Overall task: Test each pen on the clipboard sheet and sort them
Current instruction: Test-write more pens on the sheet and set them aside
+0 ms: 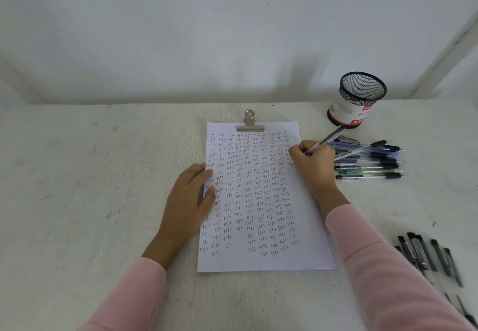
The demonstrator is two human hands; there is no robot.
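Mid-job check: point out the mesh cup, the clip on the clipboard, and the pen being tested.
mesh cup (346, 113): head view, on its white label band.
clip (250, 127): head view, on the metal clamp bar.
pen (328, 139): head view, on the barrel above the right hand (314, 166).

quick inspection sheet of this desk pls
surface: white table, scuffed and speckled
job's things: clipped sheet nearly filled with "test"; pen at its right edge; mixed pens piled right of the sheet; black pens at lower right; mesh cup behind the pile, with no pens sticking out
clutter: nothing seen
hands: left hand flat on the sheet's left edge; right hand grips the pen
cables: nothing seen
surroundings: plain white wall
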